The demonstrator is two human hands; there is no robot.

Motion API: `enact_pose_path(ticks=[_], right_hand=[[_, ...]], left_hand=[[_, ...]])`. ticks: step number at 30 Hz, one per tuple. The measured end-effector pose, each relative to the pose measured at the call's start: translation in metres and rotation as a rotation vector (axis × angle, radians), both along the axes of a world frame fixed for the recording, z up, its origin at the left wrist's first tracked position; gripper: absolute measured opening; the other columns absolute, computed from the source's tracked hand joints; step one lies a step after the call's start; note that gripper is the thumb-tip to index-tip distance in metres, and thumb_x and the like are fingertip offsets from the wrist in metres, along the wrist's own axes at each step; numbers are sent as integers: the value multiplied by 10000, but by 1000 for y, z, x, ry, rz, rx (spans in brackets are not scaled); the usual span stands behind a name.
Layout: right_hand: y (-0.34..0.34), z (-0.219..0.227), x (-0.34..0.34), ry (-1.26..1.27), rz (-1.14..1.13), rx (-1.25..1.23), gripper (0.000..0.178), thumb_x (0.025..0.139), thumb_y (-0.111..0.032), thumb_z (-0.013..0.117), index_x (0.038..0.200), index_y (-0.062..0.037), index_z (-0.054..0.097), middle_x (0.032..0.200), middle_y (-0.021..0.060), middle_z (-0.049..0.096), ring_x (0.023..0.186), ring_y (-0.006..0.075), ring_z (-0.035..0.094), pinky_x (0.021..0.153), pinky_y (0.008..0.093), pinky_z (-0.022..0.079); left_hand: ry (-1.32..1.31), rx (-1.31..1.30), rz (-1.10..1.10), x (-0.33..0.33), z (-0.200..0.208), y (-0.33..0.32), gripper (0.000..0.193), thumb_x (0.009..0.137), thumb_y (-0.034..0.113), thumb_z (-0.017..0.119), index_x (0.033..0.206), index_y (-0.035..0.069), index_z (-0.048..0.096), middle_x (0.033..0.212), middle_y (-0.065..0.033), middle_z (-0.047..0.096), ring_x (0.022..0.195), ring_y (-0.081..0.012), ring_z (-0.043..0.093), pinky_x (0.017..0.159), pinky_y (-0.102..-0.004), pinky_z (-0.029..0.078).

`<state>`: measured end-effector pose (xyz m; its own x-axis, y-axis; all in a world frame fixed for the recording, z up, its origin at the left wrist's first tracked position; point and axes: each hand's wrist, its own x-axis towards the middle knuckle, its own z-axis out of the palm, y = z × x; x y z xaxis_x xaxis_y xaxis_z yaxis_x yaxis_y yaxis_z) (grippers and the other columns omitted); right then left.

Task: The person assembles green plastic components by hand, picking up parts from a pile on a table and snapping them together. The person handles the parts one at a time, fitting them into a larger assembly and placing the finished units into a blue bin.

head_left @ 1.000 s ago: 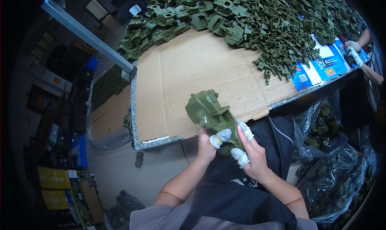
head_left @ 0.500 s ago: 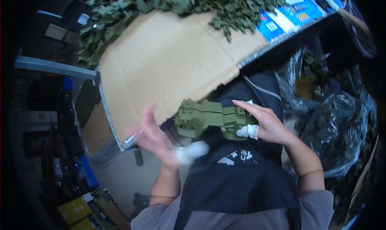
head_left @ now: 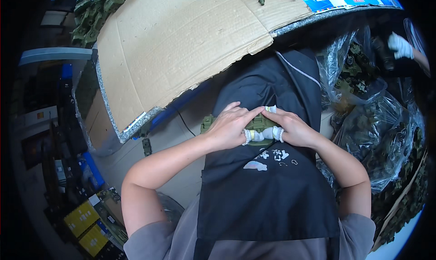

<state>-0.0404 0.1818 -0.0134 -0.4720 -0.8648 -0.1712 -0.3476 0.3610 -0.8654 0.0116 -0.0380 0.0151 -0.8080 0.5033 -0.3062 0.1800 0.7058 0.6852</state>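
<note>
An olive-green plastic toy vehicle body [head_left: 262, 123] lies across my lap, over the dark apron [head_left: 268, 192]. My left hand [head_left: 230, 127] is closed over its left and middle part, covering much of it. From the other side my right hand [head_left: 293, 127] grips the right end. White finger covers [head_left: 272, 133] wrap both thumbs and my right index finger. The two thumbs press side by side along the near edge, and the index fingers meet on top. Most of the toy's underside is hidden.
A cardboard-covered table [head_left: 181, 46] stands ahead, with green plastic parts [head_left: 102, 14] at its far left. Clear plastic bags [head_left: 377, 132] of green parts lie to my right. Another person's gloved hand [head_left: 400, 46] shows at far right. Yellow boxes [head_left: 86, 221] stand lower left.
My left hand has come from the air left of the toy onto it, and now grips it together with my right hand. The view has tilted down, showing less of the pile.
</note>
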Motion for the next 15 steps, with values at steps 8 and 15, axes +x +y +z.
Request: enact_pose_path(ticks=[8, 15], right_hand=[[-8, 18, 18, 448, -113, 17, 523, 710, -14, 590, 1215, 74, 481, 1148, 249, 513, 1043, 363, 539, 911, 379, 425], [-4, -8, 13, -23, -195, -35, 505, 689, 45, 525, 1194, 38, 523, 1152, 221, 547, 1066, 371, 535, 918, 384, 426]], left_hand=[[155, -21, -22, 6, -5, -1, 776, 654, 17, 606, 1376, 82, 329, 854, -114, 552, 888, -284, 562, 1031, -478, 298], [40, -94, -36, -2, -1, 3, 723, 664, 29, 609, 1346, 85, 378, 870, -116, 568, 869, -291, 566, 1034, -476, 299]])
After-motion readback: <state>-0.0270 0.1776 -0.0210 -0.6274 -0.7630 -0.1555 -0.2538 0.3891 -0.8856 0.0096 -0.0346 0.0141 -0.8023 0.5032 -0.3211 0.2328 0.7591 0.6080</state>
